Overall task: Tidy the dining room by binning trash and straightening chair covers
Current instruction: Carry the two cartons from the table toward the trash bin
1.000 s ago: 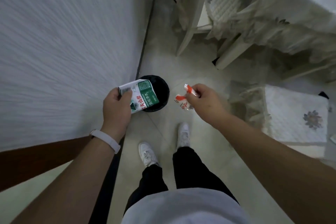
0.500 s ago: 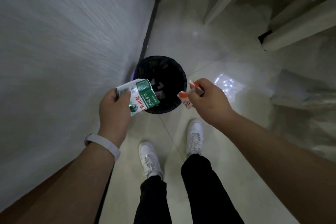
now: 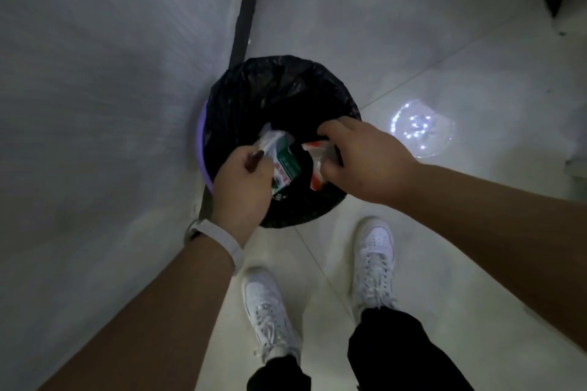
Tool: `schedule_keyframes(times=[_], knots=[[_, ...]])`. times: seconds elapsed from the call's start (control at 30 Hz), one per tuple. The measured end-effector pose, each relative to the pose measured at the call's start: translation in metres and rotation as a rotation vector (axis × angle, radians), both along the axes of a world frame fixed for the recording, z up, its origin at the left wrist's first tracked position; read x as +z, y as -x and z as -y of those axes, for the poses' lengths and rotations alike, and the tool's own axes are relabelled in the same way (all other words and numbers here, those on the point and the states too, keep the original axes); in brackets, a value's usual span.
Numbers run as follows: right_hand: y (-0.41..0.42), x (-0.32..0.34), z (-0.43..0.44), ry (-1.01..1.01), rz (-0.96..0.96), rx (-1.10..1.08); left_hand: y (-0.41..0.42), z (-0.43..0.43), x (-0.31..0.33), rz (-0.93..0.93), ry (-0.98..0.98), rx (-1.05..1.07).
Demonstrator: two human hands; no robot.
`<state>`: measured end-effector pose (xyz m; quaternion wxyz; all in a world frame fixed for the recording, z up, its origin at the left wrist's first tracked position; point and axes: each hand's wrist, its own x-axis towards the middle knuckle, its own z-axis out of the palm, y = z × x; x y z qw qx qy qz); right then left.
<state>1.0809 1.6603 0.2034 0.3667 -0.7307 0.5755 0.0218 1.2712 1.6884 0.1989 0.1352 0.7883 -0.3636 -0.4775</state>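
Trash hung over the bin's (image 3: 279,82) mouth: a green carton (image 3: 286,168) gripped in the left hand (image 3: 241,190) at 9 o'clock, and a red wrapper (image 3: 314,152) pinched in the right hand (image 3: 365,162) at 3 o'clock. Letting go low and centred looked wisest.

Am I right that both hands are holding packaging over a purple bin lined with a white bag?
Not quite: the head view shows the bag is black, not white. The left hand and right hand do hold packaging over the purple bin.
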Motion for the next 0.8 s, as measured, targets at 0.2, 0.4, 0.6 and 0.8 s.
schedule_keyframes(times=[0.2, 0.4, 0.6, 0.8], knots=[[0.008, 0.017, -0.011, 0.109, -0.017, 0.096, -0.007, -0.010, 0.026, -0.065, 0.125, -0.158], [0.017, 0.079, -0.008, 0.170, -0.081, 0.101, -0.009, 0.005, 0.089, 0.087, 0.223, -0.501], [0.024, 0.180, -0.003, 0.277, -0.137, 0.047, -0.006, 0.030, 0.186, 0.196, 0.392, -0.735], [0.047, 0.291, -0.005, 0.364, -0.237, 0.016, 0.002, 0.048, 0.294, 0.293, 0.574, -0.907]])
